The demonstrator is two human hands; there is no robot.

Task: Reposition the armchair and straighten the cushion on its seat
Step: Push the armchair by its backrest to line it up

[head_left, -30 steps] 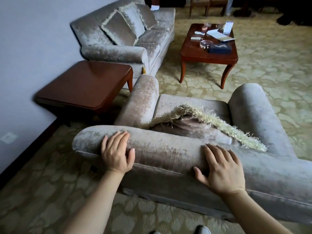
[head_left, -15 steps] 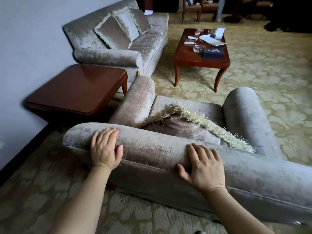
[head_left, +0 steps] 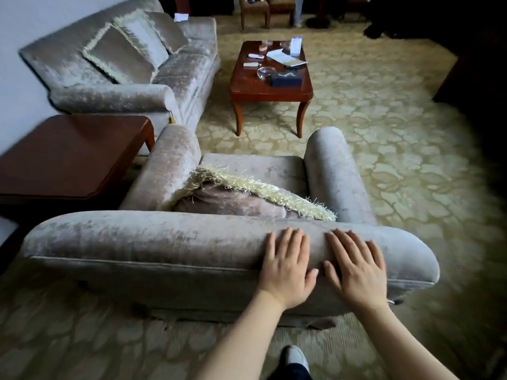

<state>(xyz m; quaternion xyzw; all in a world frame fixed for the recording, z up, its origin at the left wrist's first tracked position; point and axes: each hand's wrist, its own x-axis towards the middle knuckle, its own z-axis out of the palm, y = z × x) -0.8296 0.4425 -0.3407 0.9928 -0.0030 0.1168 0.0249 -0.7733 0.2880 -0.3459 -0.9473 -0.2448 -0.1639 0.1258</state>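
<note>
Behind the armchair (head_left: 192, 242), on patterned carpet (head_left: 384, 149): both hands lie flat on the rolled top of its back, toward the right end. Left hand (head_left: 285, 264) and right hand (head_left: 356, 267) are side by side, fingers spread, palms down, gripping nothing. This looks like the repositioning step, a push or swing of the chair. The chair stands between a side desk (head_left: 68, 160) and open floor, facing a coffee desk (head_left: 271, 78).

The cushion (head_left: 233, 198) slumps crooked against the back, at the seat's left, one corner raised. Judged not yet straightened. Next: settle the chair, then reach over the back for the cushion.

Upholstery is crushed grey velvet with rolled, rounded arms. The cushion has a shaggy cream fringe. Both desks are dark polished wood.
</note>
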